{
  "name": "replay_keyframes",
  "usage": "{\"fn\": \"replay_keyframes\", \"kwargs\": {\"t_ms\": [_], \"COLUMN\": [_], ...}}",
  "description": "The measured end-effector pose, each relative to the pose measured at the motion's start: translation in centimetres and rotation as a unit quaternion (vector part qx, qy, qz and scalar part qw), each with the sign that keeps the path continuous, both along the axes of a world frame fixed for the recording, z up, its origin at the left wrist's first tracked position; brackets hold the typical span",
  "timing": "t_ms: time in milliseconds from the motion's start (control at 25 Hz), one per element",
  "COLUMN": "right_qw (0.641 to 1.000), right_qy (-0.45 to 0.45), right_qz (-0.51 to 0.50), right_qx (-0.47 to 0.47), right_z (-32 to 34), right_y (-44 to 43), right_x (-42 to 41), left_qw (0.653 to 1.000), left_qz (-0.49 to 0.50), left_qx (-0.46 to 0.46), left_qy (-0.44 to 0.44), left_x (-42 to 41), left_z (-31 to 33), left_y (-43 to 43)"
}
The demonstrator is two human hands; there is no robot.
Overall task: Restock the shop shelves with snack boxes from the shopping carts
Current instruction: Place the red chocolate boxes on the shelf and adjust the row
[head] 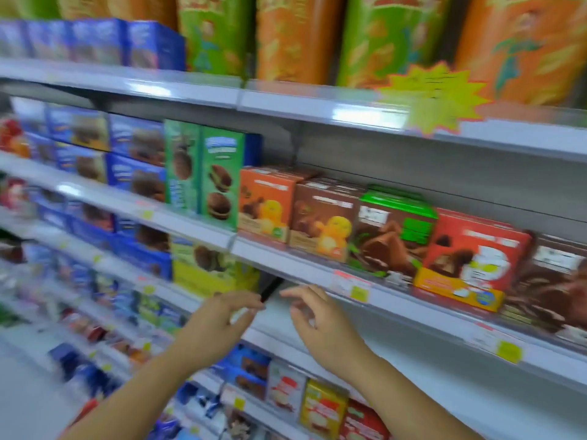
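Spotter: Open room is on the bare shelf board (428, 376) under the middle shelf's price rail (317, 273). It runs white to the right of the yellow-green cookie box (212, 268).

Checker: Above that rail your snack boxes stand in a tight row along the front edge: orange box (265, 204), brown box (324, 217), green-topped box (394, 233), red box (473, 258), each touching the next. Two tall green cookie boxes (219, 176) stand just left of the orange one.

Spotter: A dark bracket (270, 289) slants down beneath the rail, between your two hands and just above them.

Checker: Your left hand (219, 319) is at the board's front edge, just below the yellow-green cookie box. Its fingers (251, 301) are bent over together with something white under the tips. The blur hides whether you're pinching it.

Spotter: Your right hand (317, 322) is near the left one but not touching it, below the rail and over the bare board. Its fingers (301, 292) are loosely bent and spread, and they hold nothing.

Checker: Under your wrists, the next shelf down is packed to its edge with small boxes (320, 408).
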State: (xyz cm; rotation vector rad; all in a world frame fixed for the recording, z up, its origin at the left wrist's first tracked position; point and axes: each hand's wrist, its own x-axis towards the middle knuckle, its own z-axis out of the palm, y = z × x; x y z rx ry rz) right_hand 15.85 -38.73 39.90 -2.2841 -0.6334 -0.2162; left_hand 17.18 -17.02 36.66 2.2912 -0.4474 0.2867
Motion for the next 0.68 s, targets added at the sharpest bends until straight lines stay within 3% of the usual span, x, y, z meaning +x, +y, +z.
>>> {"fn": "replay_keyframes", "kwargs": {"t_ms": [160, 360, 520, 680], "right_qw": [0.997, 0.987, 0.957, 0.894], "right_qy": [0.050, 0.121, 0.227, 0.360], "right_qz": [0.054, 0.087, 0.141, 0.181], "right_qx": [-0.023, -0.063, -0.113, -0.196], "right_z": [-3.7, -12.3, -21.8, -33.0], "right_y": [9.1, 20.0, 27.0, 31.7], "right_x": [1.1, 3.3, 3.8, 3.8], "left_qw": [0.987, 0.941, 0.874, 0.804], "left_qz": [0.083, 0.224, 0.336, 0.414], "left_qx": [-0.079, -0.165, -0.201, -0.231], "left_qy": [0.109, 0.193, 0.287, 0.359], "left_x": [-2.3, -6.7, -10.6, -13.2], "left_z": [-5.8, -12.1, -18.8, -26.9], "left_y": [9.5, 19.2, 24.1, 27.0]}}
